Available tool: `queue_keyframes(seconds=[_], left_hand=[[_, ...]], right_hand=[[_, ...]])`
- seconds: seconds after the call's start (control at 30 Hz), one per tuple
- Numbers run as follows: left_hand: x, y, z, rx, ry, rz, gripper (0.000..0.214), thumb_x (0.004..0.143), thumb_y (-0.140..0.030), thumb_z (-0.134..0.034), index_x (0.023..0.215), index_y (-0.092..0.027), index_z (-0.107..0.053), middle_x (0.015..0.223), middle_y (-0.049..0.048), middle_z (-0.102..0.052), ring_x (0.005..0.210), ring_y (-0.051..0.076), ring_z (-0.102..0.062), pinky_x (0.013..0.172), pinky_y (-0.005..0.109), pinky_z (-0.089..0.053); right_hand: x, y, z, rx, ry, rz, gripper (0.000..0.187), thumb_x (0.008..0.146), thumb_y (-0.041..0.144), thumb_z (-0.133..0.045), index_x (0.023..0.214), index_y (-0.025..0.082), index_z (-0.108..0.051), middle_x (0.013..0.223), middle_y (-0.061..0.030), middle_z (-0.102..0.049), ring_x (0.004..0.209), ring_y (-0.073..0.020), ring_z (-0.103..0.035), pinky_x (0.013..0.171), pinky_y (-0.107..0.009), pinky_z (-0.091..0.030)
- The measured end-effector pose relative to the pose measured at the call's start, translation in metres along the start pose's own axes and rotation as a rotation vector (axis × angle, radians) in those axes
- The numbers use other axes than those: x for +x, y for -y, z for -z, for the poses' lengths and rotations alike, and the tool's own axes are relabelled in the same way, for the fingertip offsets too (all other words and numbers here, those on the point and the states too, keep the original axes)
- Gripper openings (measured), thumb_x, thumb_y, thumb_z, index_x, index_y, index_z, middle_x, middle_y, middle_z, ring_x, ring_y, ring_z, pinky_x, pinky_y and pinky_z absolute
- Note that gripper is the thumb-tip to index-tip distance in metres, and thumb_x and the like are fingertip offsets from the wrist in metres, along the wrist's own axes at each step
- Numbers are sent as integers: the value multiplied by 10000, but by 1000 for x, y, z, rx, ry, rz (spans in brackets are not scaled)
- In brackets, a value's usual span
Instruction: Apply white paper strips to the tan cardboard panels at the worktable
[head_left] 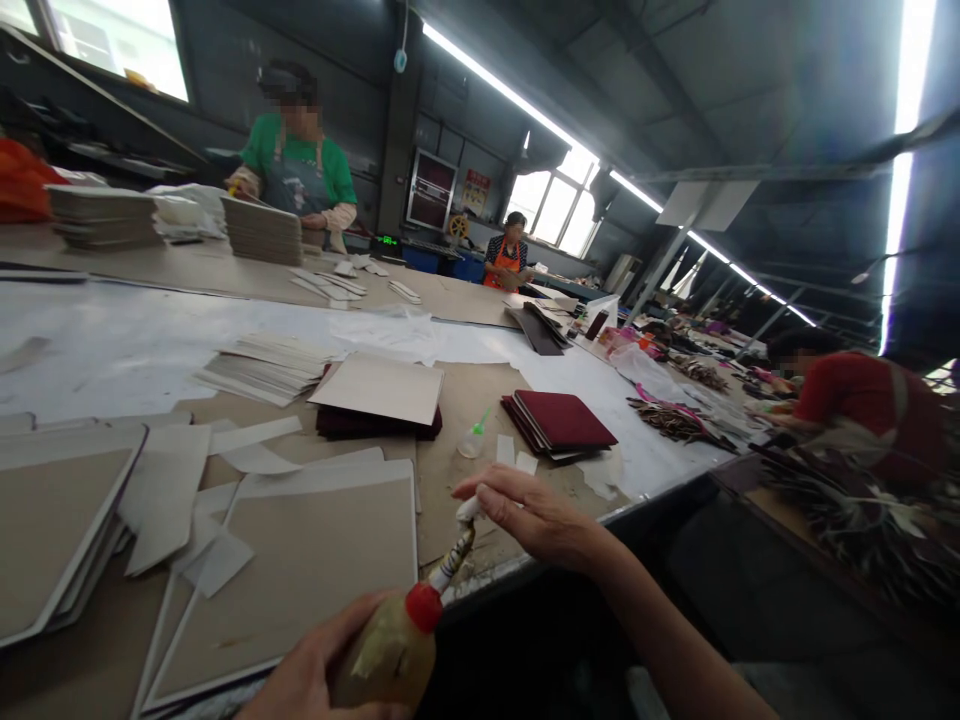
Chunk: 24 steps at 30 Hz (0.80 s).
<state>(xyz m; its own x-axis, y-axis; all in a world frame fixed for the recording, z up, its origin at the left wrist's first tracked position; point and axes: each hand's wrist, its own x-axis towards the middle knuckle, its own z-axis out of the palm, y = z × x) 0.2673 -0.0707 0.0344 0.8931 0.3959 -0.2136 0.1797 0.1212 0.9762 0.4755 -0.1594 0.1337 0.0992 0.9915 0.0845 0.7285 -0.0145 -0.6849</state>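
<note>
At the bottom middle, my left hand (pixel 307 665) is wrapped round a squeeze bottle (pixel 390 655) of yellowish liquid with a red cap (pixel 424 606). A taped nozzle (pixel 451 562) rises from the cap, tilted up to the right. My right hand (pixel 540 515) pinches the white tip (pixel 469 508) at the nozzle's end between thumb and fingers. Left of the bottle lie grey-brown boards (pixel 315 560) with white edges. Beyond my right hand are a small clear bottle with a green spout (pixel 472 438) and a stack of maroon covers (pixel 562 420).
White paper strips (pixel 262 375) and a pale board on maroon pieces (pixel 382 388) lie farther back. More boards (pixel 56 540) are piled at left. A co-worker in green (pixel 300 170) stands behind tall stacks (pixel 262 230); another in red (pixel 862 410) bends at right. The table edge (pixel 645 505) runs diagonally.
</note>
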Motion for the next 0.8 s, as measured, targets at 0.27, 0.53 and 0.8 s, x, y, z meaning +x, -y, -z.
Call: queue_keyframes(seconds=[0.27,0.53,0.8], left_hand=[[-23,-19,2,2,13,-27,504,514,-331,-641,1000,-200,-617,929,13,-671,921,259,-590,861,361,-459],[-32,-14,-2,4,-12,-85,475,515,-319,-622,977,-212,-621,871,4,-676,855,240,-604,811,348,-481],[-34,-4,-9,86,-115,-146,450,524,-267,-593,972,-232,-614,862,-25,-685,826,209,-624,767,267,-497]], right_hand=[[-14,7,-4,442,146,-170,257,826,296,-467,937,138,-637,810,-37,-599,728,-131,-535,663,-235,-413],[-29,19,-31,774,10,-254,248,740,304,-619,926,145,-655,713,-5,-588,601,-83,-496,571,-196,-369],[-32,30,-37,519,-102,-324,174,726,306,-620,731,134,-589,611,22,-545,509,-74,-444,491,-193,-344]])
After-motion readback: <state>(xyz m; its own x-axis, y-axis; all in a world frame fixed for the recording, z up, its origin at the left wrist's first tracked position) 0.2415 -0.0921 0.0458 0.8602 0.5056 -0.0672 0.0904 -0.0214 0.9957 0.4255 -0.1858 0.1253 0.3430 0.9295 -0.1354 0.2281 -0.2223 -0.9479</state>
